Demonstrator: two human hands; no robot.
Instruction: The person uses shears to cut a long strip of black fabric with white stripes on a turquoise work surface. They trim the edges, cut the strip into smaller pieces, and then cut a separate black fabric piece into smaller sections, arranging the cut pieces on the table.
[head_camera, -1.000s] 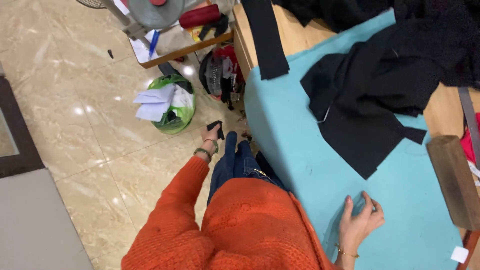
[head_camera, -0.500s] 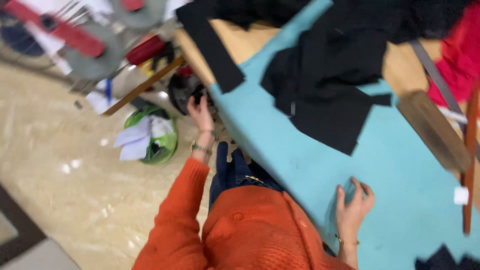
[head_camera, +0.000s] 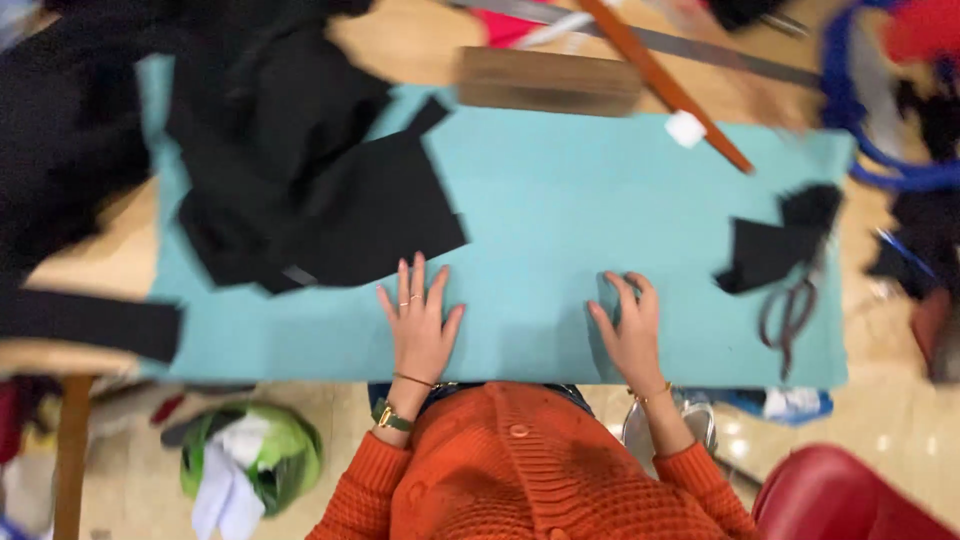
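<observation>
Both hands lay apart on the teal cloth (head_camera: 560, 220), gripping nothing: the left hand (head_camera: 420, 325) was flat with fingers spread, the right hand (head_camera: 632, 335) slightly cupped, its fingertips pressing the fabric. The cloth covered most of the table (head_camera: 400, 40), its near edge hanging just before the person's orange sweater (head_camera: 530, 475). At 11 o'clock from the left hand, black fabric (head_camera: 330, 200) lay heaped, 1 flat panel almost touching the fingertips. At 2 o'clock from the right hand sat a small black scrap (head_camera: 765, 250), with scissors (head_camera: 790, 310) just beside it at 3 o'clock. A wooden block (head_camera: 548, 80) rested at 12 o'clock. Smoothing would likely go best with both palms kept flat, sweeping outward evenly from the middle so no ridge got trapped.
</observation>
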